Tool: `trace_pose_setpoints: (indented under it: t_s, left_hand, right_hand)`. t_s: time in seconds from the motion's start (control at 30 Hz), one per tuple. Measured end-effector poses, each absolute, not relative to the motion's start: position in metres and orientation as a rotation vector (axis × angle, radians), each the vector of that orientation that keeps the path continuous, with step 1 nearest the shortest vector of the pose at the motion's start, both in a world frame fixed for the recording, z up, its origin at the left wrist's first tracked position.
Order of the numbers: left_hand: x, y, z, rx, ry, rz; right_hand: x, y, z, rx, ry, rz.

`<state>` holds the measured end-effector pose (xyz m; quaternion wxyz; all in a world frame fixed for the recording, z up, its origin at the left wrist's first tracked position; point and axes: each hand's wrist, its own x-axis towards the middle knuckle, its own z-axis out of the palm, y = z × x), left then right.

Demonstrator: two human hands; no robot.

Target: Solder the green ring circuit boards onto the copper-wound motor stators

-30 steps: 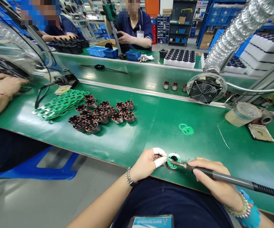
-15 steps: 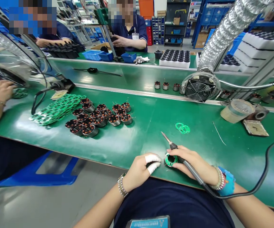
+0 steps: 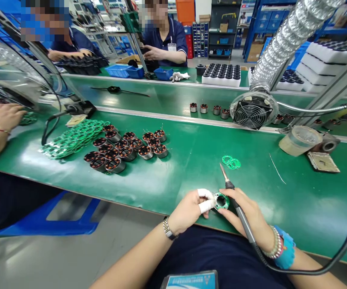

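In my right hand [image 3: 247, 210] a soldering iron [image 3: 242, 214] lies between the fingers, its tip pointing up and away over the bench. The thumb and a finger of that hand also grip a motor stator topped by a green ring-shaped circuit board [image 3: 227, 200], near the bench's front edge. My left hand [image 3: 193, 208], white tape on two fingers, is closed in a pinch at the stator's left rim. Whatever lies between those fingertips is hidden. Just beyond the iron's tip are a few loose green ring boards [image 3: 233, 163].
Several copper-wound stators [image 3: 127, 153] stand left of centre beside piled green boards [image 3: 74, 138]. A fan with duct [image 3: 252, 112], a plastic tub [image 3: 300, 140] and a solder wire [image 3: 277, 168] are right. A co-worker's hand [image 3: 3, 118] is far left; stators [image 3: 203, 108] line the rear strip.
My left hand has moved right and now touches the stator's rim. The stator and the iron have shifted slightly right, the iron turning more upright. Stators on the rear strip have moved left.
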<state>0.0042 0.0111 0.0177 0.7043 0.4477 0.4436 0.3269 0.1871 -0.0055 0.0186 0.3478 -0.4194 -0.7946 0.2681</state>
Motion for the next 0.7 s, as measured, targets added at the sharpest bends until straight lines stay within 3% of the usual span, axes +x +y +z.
trace_pose_setpoints:
  t_s: [0.47, 0.7]
  left_hand:
    - [0.002, -0.001, 0.015, 1.109, 1.093, 0.866]
    - [-0.006, -0.003, 0.016, 1.189, 1.051, 0.72]
  right_hand:
    - [0.184, -0.008, 0.013, -1.073, -2.023, 0.71]
    - [0.184, -0.009, 0.014, -1.08, -2.019, 0.728]
